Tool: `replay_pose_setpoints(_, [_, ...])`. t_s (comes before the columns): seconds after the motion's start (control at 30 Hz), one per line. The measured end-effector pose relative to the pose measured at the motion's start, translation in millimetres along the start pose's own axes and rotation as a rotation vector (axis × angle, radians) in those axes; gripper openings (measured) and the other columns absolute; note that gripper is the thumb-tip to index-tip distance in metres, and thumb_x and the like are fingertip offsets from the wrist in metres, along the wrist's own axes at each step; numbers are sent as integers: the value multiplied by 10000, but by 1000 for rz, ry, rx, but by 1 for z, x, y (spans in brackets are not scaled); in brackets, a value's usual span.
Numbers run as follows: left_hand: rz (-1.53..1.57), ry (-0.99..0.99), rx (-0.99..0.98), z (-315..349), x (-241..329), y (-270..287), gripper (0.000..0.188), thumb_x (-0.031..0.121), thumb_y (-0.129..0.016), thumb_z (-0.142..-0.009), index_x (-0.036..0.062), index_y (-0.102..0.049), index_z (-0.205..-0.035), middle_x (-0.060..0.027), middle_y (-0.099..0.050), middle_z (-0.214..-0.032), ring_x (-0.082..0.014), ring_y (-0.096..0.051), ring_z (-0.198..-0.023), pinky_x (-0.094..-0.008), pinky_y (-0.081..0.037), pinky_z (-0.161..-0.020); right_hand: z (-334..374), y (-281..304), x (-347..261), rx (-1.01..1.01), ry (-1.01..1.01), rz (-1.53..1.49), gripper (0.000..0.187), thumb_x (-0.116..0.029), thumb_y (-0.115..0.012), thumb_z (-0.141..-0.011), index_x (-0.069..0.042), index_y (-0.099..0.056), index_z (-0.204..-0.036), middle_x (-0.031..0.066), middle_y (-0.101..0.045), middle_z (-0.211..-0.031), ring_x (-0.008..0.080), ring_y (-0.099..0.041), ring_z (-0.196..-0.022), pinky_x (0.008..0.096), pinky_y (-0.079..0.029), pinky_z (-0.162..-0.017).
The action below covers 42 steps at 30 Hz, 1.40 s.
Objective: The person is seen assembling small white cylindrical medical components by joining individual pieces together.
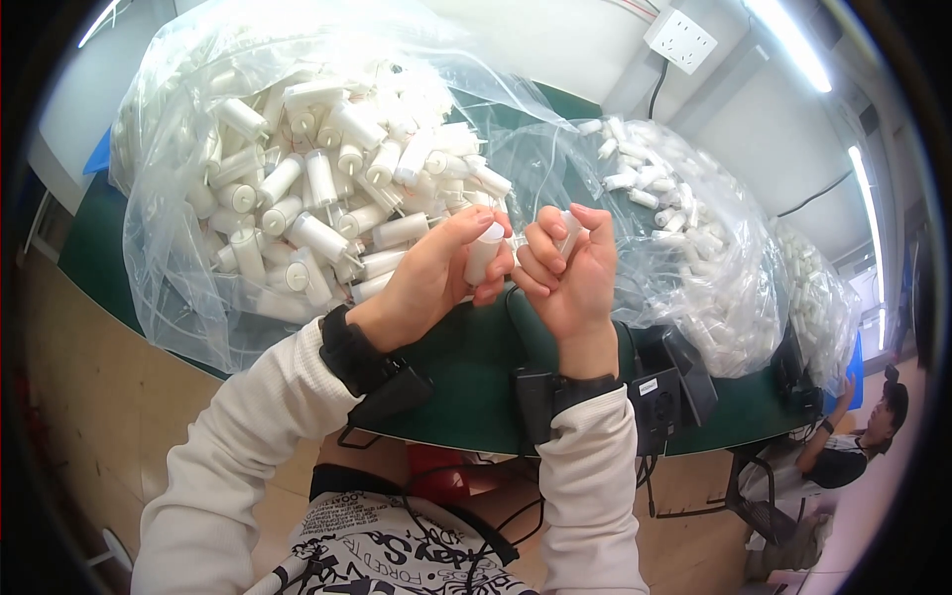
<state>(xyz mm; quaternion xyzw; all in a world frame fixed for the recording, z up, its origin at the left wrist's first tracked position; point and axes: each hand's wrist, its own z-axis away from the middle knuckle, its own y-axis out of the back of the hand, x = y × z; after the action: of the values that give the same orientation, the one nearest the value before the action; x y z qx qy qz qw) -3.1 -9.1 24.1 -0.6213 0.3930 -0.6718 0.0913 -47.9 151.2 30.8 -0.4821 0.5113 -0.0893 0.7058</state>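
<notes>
My left hand (433,266) is closed round a white plastic cylinder (483,253), its flat pale end tilted up. Close beside it, my right hand (578,273) pinches a small whitish, partly see-through piece (568,234) between thumb and curled fingers; its exact kind is hidden by them. Both hands are raised over the table, just in front of a big clear plastic bag (164,288). Many similar white cylinders (319,178) lie heaped inside it, some with thin wires or pins at their ends.
A second clear bag (729,322) of smaller white pieces lies to the right on the green table (436,407), with another bag (813,288) beyond. Dark boxy devices (659,397) and cables are at the near edge. A person (843,446) sits at far right.
</notes>
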Motion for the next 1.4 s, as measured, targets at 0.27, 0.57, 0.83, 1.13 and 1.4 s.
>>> replay_pose_setpoints(0.27, [-19, -2, 5, 0, 0, 1, 275, 344, -372, -913, 92, -430, -1005, -25, -456, -741, -130, -444, -635, -247, -358, -607, 0, -2, 0, -79, -25, 35, 275, -335, -353, -861, -114, -405, -706, -13, -337, -516, 89, -254, -405, 227, -236, -392])
replay_pose_setpoints(0.57, [-36, -6, 21, 1, 2, 1, 234, 300, -424, -888, 90, -421, -992, -24, -470, -746, -128, -457, -647, -254, -368, -618, 3, -7, -1, -146, -55, 74, 377, -426, -306, -863, -74, -422, -797, 24, -388, -641, 125, -346, -515, 243, -309, -462])
replay_pose_setpoints(0.83, [-44, -9, 37, 2, 2, 0, 242, 303, -421, -886, 83, -424, -988, -20, -472, -745, -124, -457, -650, -256, -370, -621, 4, -11, 0, -131, 18, 142, 362, -396, -309, -850, -81, -440, -731, 22, -398, -608, 133, -357, -523, 268, -320, -503])
replay_pose_setpoints(1.13, [-56, -56, 52, 2, 4, 1, 326, 375, -341, -897, 70, -434, -967, -26, -476, -718, -148, -476, -661, -264, -373, -626, 1, -8, 3, -166, 109, 279, 329, -365, -308, -844, -84, -432, -727, 35, -421, -618, 158, -393, -583, 279, -346, -585])
replay_pose_setpoints(1.4, [31, -121, -57, 5, 6, -1, 296, 356, -351, -896, 76, -434, -944, -31, -454, -679, -141, -431, -622, -257, -348, -600, 3, -20, 5, -52, 139, 262, 321, -338, -290, -854, -83, -440, -729, 38, -431, -620, 158, -388, -589, 274, -334, -597])
